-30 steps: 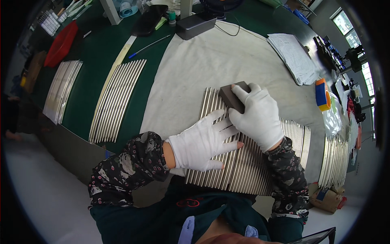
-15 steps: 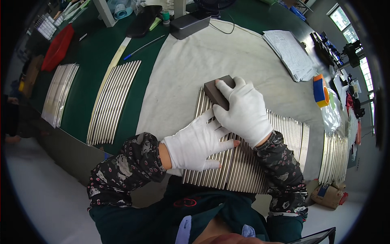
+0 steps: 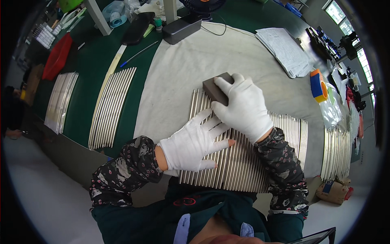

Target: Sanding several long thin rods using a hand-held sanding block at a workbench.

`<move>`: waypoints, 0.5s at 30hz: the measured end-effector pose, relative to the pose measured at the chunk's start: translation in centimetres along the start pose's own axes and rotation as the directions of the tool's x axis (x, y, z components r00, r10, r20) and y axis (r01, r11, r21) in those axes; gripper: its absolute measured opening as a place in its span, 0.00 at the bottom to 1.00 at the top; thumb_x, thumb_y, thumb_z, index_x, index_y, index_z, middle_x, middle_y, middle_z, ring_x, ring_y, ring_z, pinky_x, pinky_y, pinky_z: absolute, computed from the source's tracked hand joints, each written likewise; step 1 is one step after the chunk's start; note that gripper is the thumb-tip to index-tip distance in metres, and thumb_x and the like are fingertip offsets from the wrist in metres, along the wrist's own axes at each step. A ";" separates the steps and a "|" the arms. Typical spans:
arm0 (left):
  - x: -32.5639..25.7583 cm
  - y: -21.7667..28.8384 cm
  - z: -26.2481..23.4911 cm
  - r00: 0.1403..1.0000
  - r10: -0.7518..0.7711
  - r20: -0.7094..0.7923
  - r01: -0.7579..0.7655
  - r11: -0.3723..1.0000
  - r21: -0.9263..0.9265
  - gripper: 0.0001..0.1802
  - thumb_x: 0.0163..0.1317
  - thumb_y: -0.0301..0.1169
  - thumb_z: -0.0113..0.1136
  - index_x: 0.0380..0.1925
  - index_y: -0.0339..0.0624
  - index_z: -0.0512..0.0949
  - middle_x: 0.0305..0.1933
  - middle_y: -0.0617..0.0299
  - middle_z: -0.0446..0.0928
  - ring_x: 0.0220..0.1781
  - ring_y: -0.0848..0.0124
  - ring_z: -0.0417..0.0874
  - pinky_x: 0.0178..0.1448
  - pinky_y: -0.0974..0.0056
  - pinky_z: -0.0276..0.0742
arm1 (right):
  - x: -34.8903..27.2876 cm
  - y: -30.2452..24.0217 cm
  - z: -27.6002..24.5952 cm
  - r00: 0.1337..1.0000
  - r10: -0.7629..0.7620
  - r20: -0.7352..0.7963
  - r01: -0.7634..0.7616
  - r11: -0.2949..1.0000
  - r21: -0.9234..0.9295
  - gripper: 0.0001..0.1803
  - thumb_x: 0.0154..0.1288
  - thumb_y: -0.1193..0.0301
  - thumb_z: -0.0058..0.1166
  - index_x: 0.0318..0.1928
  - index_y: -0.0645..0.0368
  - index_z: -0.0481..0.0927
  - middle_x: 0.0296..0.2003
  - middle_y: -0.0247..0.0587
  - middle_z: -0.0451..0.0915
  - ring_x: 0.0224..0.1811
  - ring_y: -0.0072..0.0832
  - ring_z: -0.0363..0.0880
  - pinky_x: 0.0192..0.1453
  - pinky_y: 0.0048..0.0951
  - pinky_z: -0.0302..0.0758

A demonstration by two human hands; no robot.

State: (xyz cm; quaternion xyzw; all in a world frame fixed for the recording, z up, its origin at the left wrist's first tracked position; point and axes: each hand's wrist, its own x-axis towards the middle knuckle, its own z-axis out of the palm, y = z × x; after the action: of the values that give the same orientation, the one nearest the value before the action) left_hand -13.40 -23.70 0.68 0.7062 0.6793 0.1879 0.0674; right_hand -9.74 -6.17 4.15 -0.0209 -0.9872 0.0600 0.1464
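Left hand (image 3: 191,144) lay spread flat on shiny rods (image 3: 243,164) on the cloth (image 3: 174,73); right hand (image 3: 245,106) gripped a dark block (image 3: 214,92) near their far ends. Rods looked stiff and slippery; the block seemed hard, best held by its sides.

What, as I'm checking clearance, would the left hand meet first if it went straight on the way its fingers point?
Probably the right hand, just beyond the spread fingers of the left hand over the metal rods; depth is unclear, so the hands may already touch.
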 end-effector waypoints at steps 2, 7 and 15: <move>0.3 0.0 -0.3 0.994 -0.027 0.110 0.030 0.999 -0.027 0.35 0.53 0.55 0.63 0.60 0.52 0.75 0.68 0.47 0.66 0.73 0.50 0.62 0.77 0.38 0.46 | -0.1 -0.5 0.4 0.994 0.017 0.109 -0.018 1.000 0.009 0.26 0.51 0.61 0.56 0.52 0.57 0.81 0.42 0.57 0.78 0.42 0.48 0.79 0.47 0.42 0.78; 0.0 -0.2 -0.2 0.999 -0.003 0.048 0.001 0.999 0.033 0.38 0.53 0.55 0.64 0.62 0.51 0.73 0.70 0.46 0.64 0.74 0.49 0.60 0.77 0.38 0.46 | -0.4 2.6 -1.6 0.994 0.084 0.067 -0.077 0.992 -0.104 0.26 0.51 0.61 0.57 0.51 0.57 0.82 0.42 0.55 0.79 0.45 0.47 0.79 0.48 0.41 0.79; -1.0 -0.1 -0.3 0.999 -0.032 -0.007 0.032 0.998 0.047 0.47 0.53 0.56 0.63 0.69 0.43 0.62 0.75 0.41 0.54 0.77 0.47 0.54 0.77 0.38 0.46 | -3.1 4.3 -2.1 0.996 0.087 0.004 -0.087 0.995 -0.039 0.29 0.51 0.61 0.60 0.55 0.58 0.81 0.49 0.58 0.78 0.49 0.48 0.78 0.53 0.42 0.79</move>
State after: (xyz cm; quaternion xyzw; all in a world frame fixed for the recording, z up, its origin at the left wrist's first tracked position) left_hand -13.64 -24.68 0.75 0.6959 0.6951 0.1729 0.0518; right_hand -6.05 -1.85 4.69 -0.0668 -0.9867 0.0470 0.1403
